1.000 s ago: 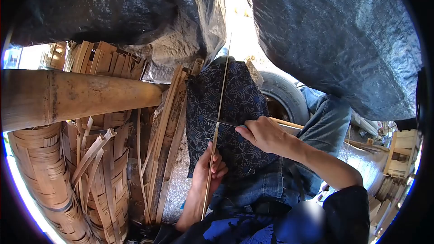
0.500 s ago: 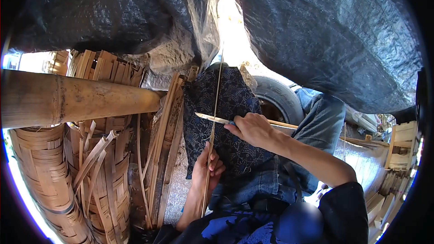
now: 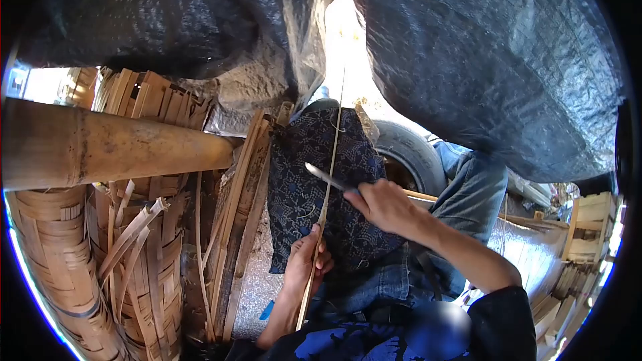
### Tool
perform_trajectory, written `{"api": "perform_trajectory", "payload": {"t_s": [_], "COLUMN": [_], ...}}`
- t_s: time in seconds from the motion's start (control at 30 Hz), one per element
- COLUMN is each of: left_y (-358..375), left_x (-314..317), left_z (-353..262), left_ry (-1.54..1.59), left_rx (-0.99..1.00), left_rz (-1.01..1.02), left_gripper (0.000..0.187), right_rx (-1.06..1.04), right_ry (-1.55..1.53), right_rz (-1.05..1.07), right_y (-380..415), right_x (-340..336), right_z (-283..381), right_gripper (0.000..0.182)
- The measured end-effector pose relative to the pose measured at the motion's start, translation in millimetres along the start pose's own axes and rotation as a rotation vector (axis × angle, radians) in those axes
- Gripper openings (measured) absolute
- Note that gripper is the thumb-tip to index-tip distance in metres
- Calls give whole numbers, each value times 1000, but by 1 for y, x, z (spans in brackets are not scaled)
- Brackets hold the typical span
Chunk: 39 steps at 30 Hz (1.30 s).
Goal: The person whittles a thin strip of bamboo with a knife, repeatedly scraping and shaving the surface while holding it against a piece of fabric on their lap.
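Note:
My left hand (image 3: 307,264) is closed around a long thin bamboo strip (image 3: 333,160), which runs from near my waist up and away toward the bright gap. In my right hand (image 3: 389,208) is a knife (image 3: 324,174), its handle mostly hidden by my fingers. The blade points to the upper left and crosses the strip a little beyond my left hand; whether it touches cannot be told. Beneath both lies a dark patterned cloth (image 3: 294,174) spread over my lap, with thin curled shavings on it.
A thick bamboo pole (image 3: 134,147) juts in from the left above woven bamboo baskets (image 3: 53,241). Split bamboo pieces (image 3: 234,207) lean beside my left arm. Behind the cloth stands a tire (image 3: 418,154). Dark plastic sheeting (image 3: 488,47) hangs overhead.
The knife has turned, its handle end dropping lower, and my right hand has moved down and slightly right. The strip's far part has swung right. My left hand keeps its hold.

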<state>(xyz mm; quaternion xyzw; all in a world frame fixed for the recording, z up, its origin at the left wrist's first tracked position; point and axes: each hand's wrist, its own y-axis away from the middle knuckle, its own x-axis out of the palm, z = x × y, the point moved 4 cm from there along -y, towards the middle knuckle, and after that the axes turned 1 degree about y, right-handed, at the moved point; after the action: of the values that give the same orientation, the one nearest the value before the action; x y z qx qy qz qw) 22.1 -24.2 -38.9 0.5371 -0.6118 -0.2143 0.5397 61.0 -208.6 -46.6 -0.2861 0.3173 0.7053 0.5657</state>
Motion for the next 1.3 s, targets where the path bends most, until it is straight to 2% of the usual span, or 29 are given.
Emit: {"api": "perform_trajectory", "payload": {"t_s": [0.1, 0.13, 0.23, 0.27, 0.3, 0.37, 0.4, 0.43, 0.5, 0.57, 0.6, 0.77, 0.83, 0.87, 0.97, 1.03, 1.1, 1.17, 1.23, 1.27, 1.3], "left_y": [1, 2, 2, 3, 3, 3, 3, 3, 2, -1, -2, -4, -2, -1, 2, 2, 1, 2, 3, 2, 1], "left_x": [1, 0, 1, 1, 0, 0, -1, -1, -1, 0, 0, 4, 4, 4, 6, 3, 3, 3, 2, 3, 4], "left_z": [-2, -2, -3, -3, -2, -2, -4, -4, -4, -6, -5, -7, -6, -5, -4, -2, -3, -2, -4, -3, -3], "left_ry": [-47, -43, -35, -37, -31, 13, 15, 25, 42, 59, 57, -5, -13, -14, -9, 13, 36, 66, 68, 59, 66], "left_rx": [11, 16, 27, 27, 32, 16, 20, 13, -1, -26, -39, -32, -30, -23, -1, 0, 6, 5, 2, -10, -18], "left_rz": [27, 11, 12, 24, 20, 35, 29, 25, 14, 15, 6, 18, -3, -21, -44, -17, 3, 1, -5, 9, 14], "left_gripper": [40, 40, 40, 40, 40, 41, 41, 41, 41, 41, 41, 41, 41, 41, 41, 41, 41, 41, 41, 41, 41], "right_rx": [28, -292, -408, -299, -307, 50, 186, 184, -108, 33, -120, -123, -257, -271, -325, -310, -36, 180, -191, -187, -205], "right_ry": [9, 157, 345, 368, 366, -11, -139, -142, -43, -311, -145, -100, -12, 18, 153, 192, -79, -223, -172, -169, -108], "right_rz": [-8, -262, -334, -215, -213, 40, 173, 178, 159, 263, 66, -92, -302, -214, -171, -253, 42, 405, 81, 88, -45], "right_y": [-26, -27, -45, -58, -66, -82, -77, -67, -35, -9, 2, -2, -14, -20, -44, -57, -65, -41, -4, 0, 2], "right_x": [4, 7, 7, 7, 4, 11, -1, -1, 5, 2, -3, 1, 3, 11, 4, -1, 5, -9, 4, 8, 5], "right_z": [-34, -43, -57, -68, -72, -94, -81, -74, -48, -25, -15, -21, -31, -39, -52, -60, -71, -38, -23, -22, -20], "right_gripper": [38, 33, 29, 32, 32, 39, 47, 47, 55, 52, 50, 45, 42, 32, 30, 33, 37, 38, 38, 38, 39]}}
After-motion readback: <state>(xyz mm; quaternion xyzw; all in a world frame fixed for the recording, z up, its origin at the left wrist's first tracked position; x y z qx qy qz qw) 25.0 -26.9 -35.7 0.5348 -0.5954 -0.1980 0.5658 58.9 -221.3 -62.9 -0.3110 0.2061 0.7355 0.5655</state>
